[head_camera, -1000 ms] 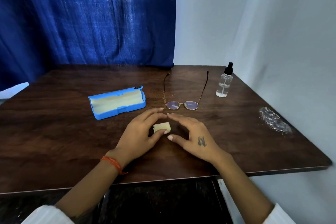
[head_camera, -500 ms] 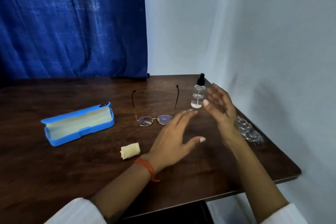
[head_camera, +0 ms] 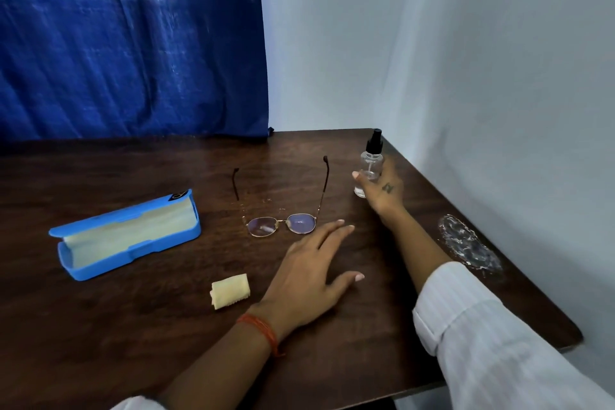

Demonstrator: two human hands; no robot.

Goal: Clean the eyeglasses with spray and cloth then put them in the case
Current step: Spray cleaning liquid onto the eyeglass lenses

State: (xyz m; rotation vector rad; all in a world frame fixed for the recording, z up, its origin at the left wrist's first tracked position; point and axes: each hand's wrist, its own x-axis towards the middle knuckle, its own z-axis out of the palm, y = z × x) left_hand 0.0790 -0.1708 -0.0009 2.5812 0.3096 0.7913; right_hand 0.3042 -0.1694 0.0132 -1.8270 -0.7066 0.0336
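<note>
Thin gold-rimmed eyeglasses (head_camera: 282, 225) lie on the dark wooden table (head_camera: 100, 326) with their arms unfolded and pointing away from me. A clear spray bottle with a black pump top (head_camera: 370, 161) stands at the far right, and my right hand (head_camera: 382, 191) is wrapped around its lower part. My left hand (head_camera: 311, 276) rests flat on the table with fingers spread, its fingertips just right of the lenses, holding nothing. A small folded cream cloth (head_camera: 230, 290) lies left of that hand. The blue case (head_camera: 126, 236) sits open at the left, showing its pale lining.
A crumpled clear plastic wrapper (head_camera: 467, 245) lies near the table's right edge. A white wall runs close along the right side and a blue curtain (head_camera: 133, 43) hangs behind the table. The near table edge runs under my forearms.
Both hands let go of the folded cloth, which stays on the table. My right hand reached out to the spray bottle and closed around it. My left hand settled beside the glasses.
</note>
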